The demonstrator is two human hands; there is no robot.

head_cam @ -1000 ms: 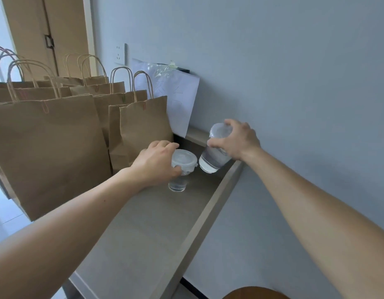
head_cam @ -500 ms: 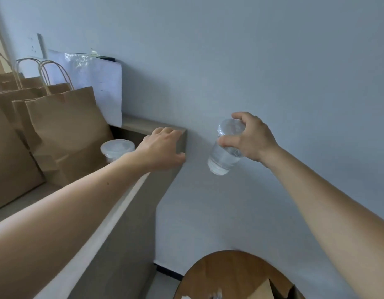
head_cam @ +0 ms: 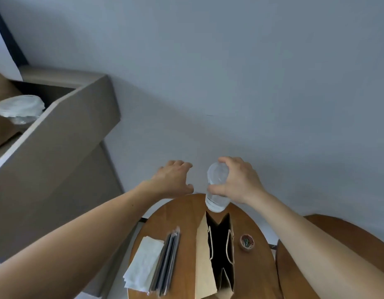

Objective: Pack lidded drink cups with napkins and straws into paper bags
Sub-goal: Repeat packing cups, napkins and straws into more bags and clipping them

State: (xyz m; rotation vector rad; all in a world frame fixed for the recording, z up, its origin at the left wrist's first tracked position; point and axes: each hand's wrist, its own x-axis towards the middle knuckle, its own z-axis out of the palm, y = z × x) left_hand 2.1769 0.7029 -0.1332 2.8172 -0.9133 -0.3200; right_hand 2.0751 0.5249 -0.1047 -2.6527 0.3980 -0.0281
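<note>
My right hand [head_cam: 240,180] grips a clear lidded cup [head_cam: 216,192] by its top, holding it in the air above the far end of an open brown paper bag [head_cam: 203,264]. The bag stands on a round wooden table [head_cam: 186,214]. My left hand [head_cam: 172,180] hovers empty beside the cup, fingers spread, apart from it. A stack of white napkins [head_cam: 143,262] and a bundle of wrapped straws [head_cam: 167,253] lie left of the bag. A second lidded cup [head_cam: 19,107] stands on the grey shelf at the far left.
A small round dish of coloured paper clips [head_cam: 246,243] sits right of the bag. The grey shelf unit [head_cam: 63,134] rises at the left, with brown paper bags partly showing behind it. A second wooden surface [head_cam: 338,231] lies at the lower right. A plain wall [head_cam: 230,72] is behind.
My right hand carried the cup from the shelf over to the round table and above the open bag. My left hand let go of the other cup, left the shelf, and came alongside.
</note>
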